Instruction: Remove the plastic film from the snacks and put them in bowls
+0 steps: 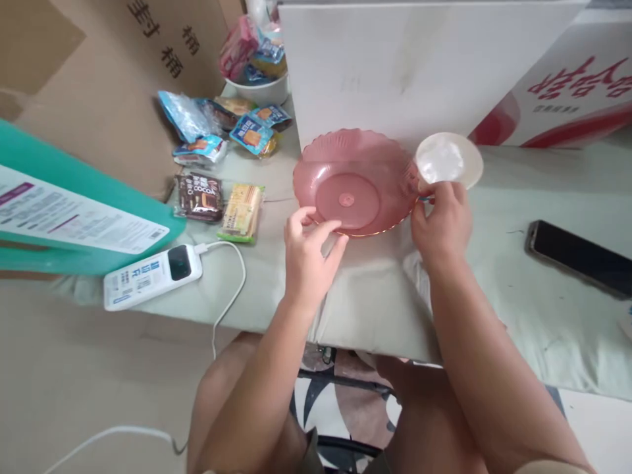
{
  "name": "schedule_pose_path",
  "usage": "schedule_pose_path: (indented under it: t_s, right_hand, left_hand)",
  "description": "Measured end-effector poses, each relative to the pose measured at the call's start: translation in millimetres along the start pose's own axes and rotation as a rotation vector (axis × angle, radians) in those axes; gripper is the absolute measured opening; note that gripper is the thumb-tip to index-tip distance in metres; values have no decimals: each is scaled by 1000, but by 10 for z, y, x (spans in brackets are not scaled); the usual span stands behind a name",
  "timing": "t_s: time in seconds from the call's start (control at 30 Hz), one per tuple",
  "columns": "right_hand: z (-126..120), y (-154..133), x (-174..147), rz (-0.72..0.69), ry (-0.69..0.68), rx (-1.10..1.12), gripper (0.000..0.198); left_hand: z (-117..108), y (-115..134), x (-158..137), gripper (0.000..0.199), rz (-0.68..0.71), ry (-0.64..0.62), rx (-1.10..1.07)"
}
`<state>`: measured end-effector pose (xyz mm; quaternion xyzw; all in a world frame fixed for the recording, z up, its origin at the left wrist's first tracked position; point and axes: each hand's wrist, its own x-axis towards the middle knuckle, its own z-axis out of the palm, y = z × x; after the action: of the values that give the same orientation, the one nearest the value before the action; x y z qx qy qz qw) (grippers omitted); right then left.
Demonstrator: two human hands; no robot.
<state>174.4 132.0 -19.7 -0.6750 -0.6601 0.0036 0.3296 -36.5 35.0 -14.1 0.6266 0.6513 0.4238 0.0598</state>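
Note:
A pink scalloped plate, see-through and with a gilded rim, sits on the cloth-covered table against a white box. At its front rim is my left hand, thumb and fingers apart, with nothing seen between them; whether the fingertips touch the rim I cannot tell. Beside the plate's right edge, my right hand is closed in a pinch. A small bit of blue and red shows at its fingertips, too small to name. Just behind those fingers stands a small whitish bowl, pale inside.
Wrapped snacks, a brown cocoa packet and a yellow-green packet lie left. Behind them is a filled white bowl. A white power bank with cable lies near the front edge, a black phone at right.

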Motion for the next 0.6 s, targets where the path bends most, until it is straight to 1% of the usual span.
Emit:
schedule_pose_path:
  t_s: [0.1, 0.2, 0.23, 0.27, 0.33, 0.37, 0.4, 0.43, 0.5, 0.53, 0.57, 0.6]
  right_hand:
    - [-89, 19, -30, 6, 38, -43, 7]
    - [-269, -36, -132, 3, -3, 11, 7]
    - [-334, -63, -174, 2, -15, 46, 7]
    - [-397, -90, -217, 4, -23, 83, 8]
    - [-507, -131, -295, 13, -38, 148, 11]
    - [-553, -140, -328, 17, -49, 169, 12]
    - [-592, -138, -358, 19, -63, 184, 13]
    - [-624, -126, -384, 20, -77, 193, 14]
    - [-674, -76, -434, 22, -104, 200, 17]
    - [-697, -44, -458, 25, -114, 198, 18]
    - [-722, -11, -483, 29, -123, 193, 19]
    - [-751, 22, -508, 33, -130, 185, 21]
  left_hand:
    - [-17, -20, 47, 50, -3, 16, -51]
    - [-149, -119, 123, 70, 34, -56, -76]
    - [-218, -179, 164, 70, 24, -35, -47]
    - [-295, -250, 213, 66, -9, 13, 1]
    - [-461, -401, 328, 51, -141, 159, 167]
    - [-541, -468, 383, 47, -229, 221, 264]
    - [-610, -523, 427, 50, -303, 211, 328]
    - [-664, -562, 457, 58, -376, 153, 366]
    - [-719, -593, 469, 71, -500, -67, 399]
    - [-723, -588, 456, 73, -537, -124, 414]
    - [-719, -571, 439, 72, -559, -151, 422]
    - [-712, -547, 422, 69, -564, -132, 424]
